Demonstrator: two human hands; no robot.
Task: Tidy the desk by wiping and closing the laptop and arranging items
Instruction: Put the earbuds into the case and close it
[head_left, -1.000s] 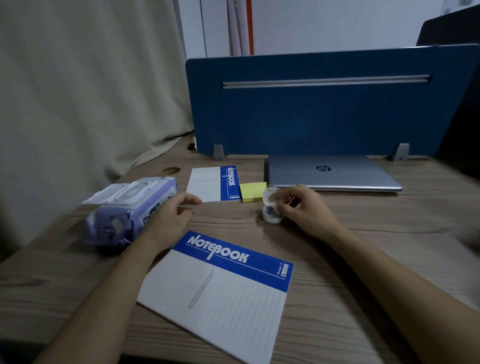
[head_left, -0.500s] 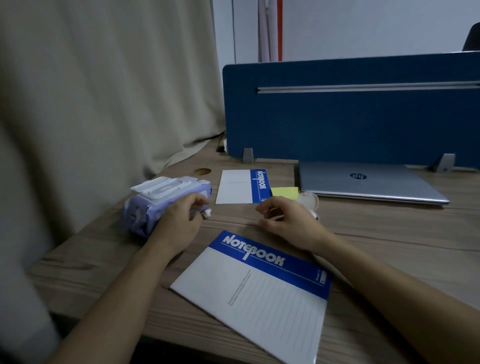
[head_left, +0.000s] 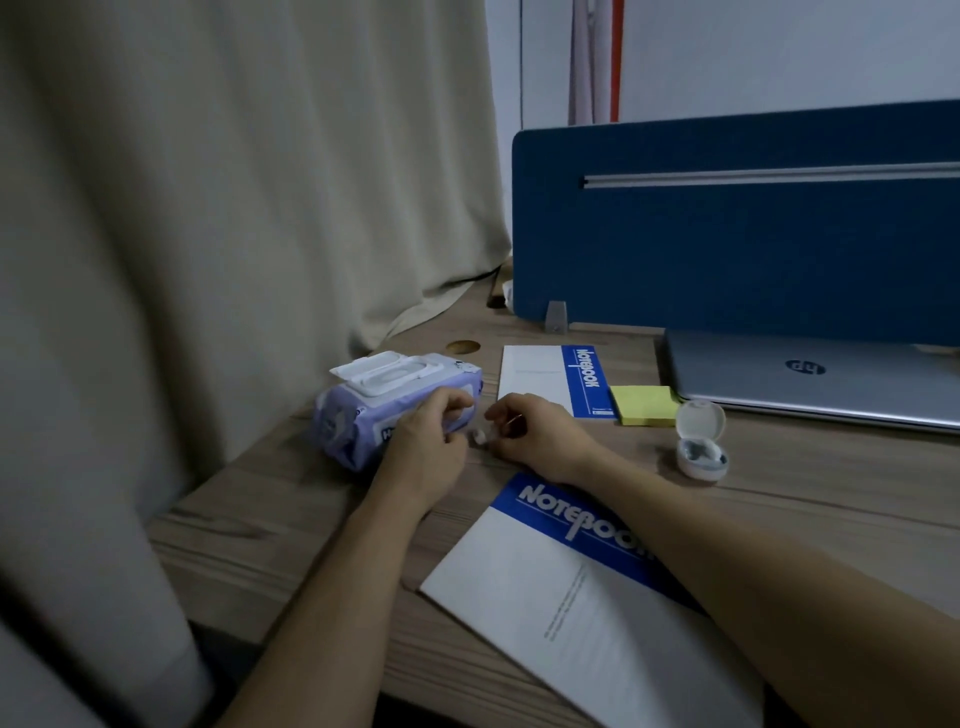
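Both hands meet just beside the wipes pack (head_left: 395, 410). Right hand (head_left: 540, 436) pinches a small white item (head_left: 479, 435) (prob an earbud, too small to confirm). Left hand (head_left: 426, 441) has fingers curled right at it; can't tell if it shares the grip.

Risk imo: the item slips during the hand-to-hand pass and rolls off the tabletop (head_left: 291, 509) edge nearby.

Earbud case (head_left: 701, 441) sits open, well apart to the right, something grey inside. Wipes pack lid shut. Laptop (head_left: 810, 379) already closed at the back, sticky notes (head_left: 644, 405) beside it.
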